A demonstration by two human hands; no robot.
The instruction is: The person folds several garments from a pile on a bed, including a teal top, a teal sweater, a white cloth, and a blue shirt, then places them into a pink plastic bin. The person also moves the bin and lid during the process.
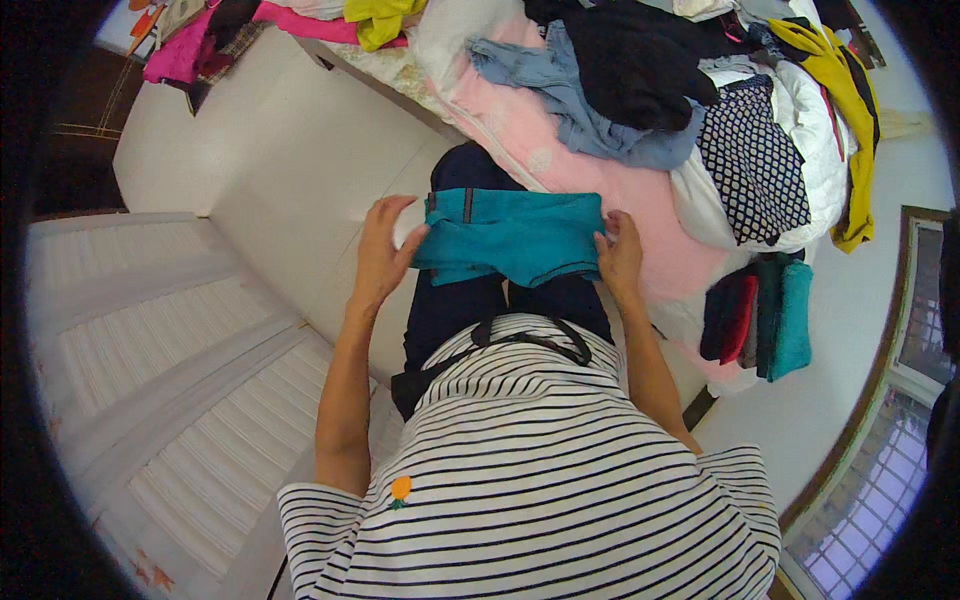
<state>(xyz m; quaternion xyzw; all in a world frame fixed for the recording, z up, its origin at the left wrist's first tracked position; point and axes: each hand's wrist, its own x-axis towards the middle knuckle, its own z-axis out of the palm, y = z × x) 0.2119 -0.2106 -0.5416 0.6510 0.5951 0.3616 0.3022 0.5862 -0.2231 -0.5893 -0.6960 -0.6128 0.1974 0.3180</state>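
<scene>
A folded teal garment [517,232] with dark stripes near one end lies across my thighs. My left hand [390,244] is at its left end, thumb and fingers apart, the thumb at the cloth's edge. At the right end, my right hand [619,251] has bent fingers at the edge; whether they pinch the cloth cannot be told. Right of me, a row of folded clothes stands at the bed's edge, among them a teal one [791,319] and a red one [739,319].
Ahead is a bed with a pink quilt [645,225], bearing blue denim [525,75], a black garment [630,67], a patterned cloth [754,161] and a yellow garment [847,112]. A white louvred door [150,352] stands at left; a barred window [874,495] is at lower right.
</scene>
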